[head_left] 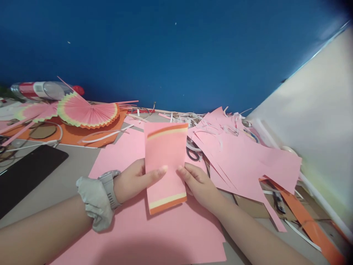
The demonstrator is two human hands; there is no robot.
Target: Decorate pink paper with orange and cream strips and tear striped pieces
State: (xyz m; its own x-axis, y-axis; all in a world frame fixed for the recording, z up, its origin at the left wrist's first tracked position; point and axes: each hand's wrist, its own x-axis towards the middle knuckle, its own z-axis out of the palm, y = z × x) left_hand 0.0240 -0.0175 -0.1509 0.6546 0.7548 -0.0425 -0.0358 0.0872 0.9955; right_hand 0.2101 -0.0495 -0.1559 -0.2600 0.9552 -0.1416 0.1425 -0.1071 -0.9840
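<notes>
Between my two hands is a pink paper piece (167,154) with cream and orange bands near its top and bottom ends. It stands tilted above large pink sheets (132,232) on the table. My left hand (140,178) grips its left edge, thumb across the front and fingers hidden behind. My right hand (197,182) pinches the right edge the same way. Whether the piece is folded or layered, I cannot tell. A watch (110,184) and a grey-green scrunchie (95,202) circle my left wrist.
Pleated pink paper fans (89,112) lie on orange paper (75,136) at the left, near a bottle (41,90) and a black phone (30,169). Cut pink paper (248,162), strips, scissors (193,154) and a cutter (279,202) spread rightward. A blue wall (171,55) closes the back.
</notes>
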